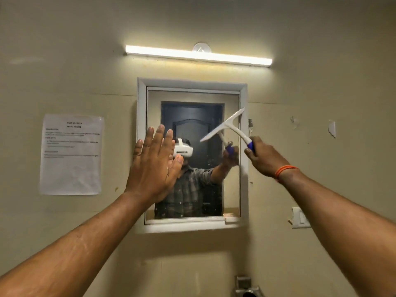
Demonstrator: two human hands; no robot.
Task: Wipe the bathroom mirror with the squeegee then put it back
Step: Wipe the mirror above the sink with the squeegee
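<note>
A printed sheet [70,154] is stuck to the wall at the far left. Just right of it, my left hand [155,166] is raised with fingers straight and together, palm toward the mirror [192,97], covering its left edge; I cannot tell whether the palm touches the glass. The mirror sits in a white frame [141,103], with a lit tube light [198,55] above it on the wall. Over the mirror's right side I hold the squeegee [227,125], its white blade tilted, high end toward the right frame edge and low end toward the middle of the glass. My right hand [264,156] grips its blue handle, fingers curled round it, just beside the frame's right edge. An orange band [285,170] circles that wrist. Further right, a switch [300,217] is on the wall.
</note>
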